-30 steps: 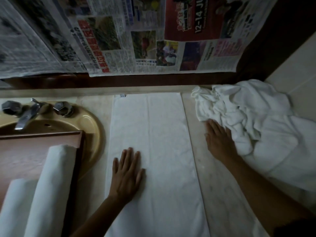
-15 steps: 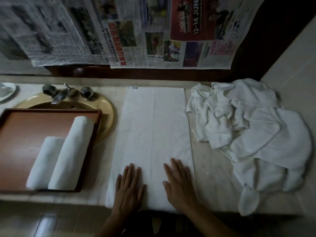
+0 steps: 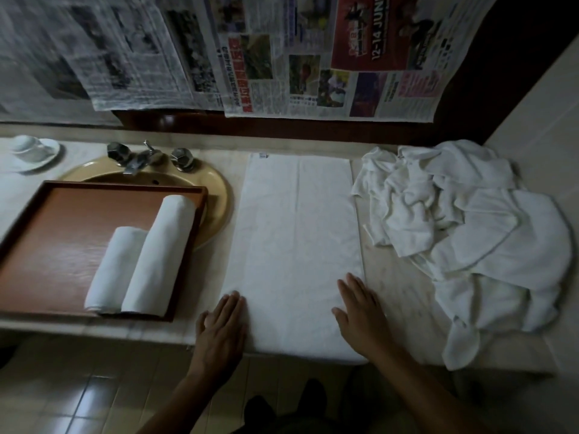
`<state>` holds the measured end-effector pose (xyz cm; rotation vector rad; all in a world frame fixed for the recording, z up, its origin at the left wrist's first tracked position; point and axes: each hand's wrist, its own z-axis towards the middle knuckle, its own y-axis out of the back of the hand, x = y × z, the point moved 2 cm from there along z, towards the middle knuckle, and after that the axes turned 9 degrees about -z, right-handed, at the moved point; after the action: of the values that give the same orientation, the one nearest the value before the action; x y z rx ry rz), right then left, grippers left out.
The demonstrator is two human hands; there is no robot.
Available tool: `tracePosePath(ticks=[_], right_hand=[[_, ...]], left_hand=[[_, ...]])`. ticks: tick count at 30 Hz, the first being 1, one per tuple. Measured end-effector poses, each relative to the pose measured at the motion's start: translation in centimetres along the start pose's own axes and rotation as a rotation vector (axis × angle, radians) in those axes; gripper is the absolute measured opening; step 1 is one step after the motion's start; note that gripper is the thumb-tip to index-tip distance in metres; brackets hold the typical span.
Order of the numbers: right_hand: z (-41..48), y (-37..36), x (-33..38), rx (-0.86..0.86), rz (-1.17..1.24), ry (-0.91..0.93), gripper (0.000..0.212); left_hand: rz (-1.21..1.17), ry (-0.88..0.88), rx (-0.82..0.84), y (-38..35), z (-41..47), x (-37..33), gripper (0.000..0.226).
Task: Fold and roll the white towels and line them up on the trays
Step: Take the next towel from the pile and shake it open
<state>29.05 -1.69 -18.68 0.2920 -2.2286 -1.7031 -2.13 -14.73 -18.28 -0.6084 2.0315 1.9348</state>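
Marble counter (image 3: 404,296) below a wall hung with newspaper sheets (image 3: 282,57). At centre, a white towel (image 3: 297,230), folded into a long smooth strip, runs from the far wall to the near edge. Right of it lies a crumpled pile of white towels (image 3: 470,230). Left, a brown tray (image 3: 62,239) sits across a yellow sink (image 3: 216,198) and carries two rolled towels (image 3: 158,255), touching side by side at its right end. Both hands rest flat, fingers straight, on the strip's near end: left hand (image 3: 221,330) at its left edge, right hand (image 3: 360,314) at its right edge. Far left: tap (image 3: 138,159), cup (image 3: 26,147).
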Motion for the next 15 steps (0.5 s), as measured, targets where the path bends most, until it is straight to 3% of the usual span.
tracePosePath(ticks=[15], right_hand=[[-2.2, 0.6, 2.4, 0.051, 0.029, -0.086, 0.066]], left_hand=[[0.058, -0.018, 0.126, 1.6, -0.5, 0.5, 0.06]])
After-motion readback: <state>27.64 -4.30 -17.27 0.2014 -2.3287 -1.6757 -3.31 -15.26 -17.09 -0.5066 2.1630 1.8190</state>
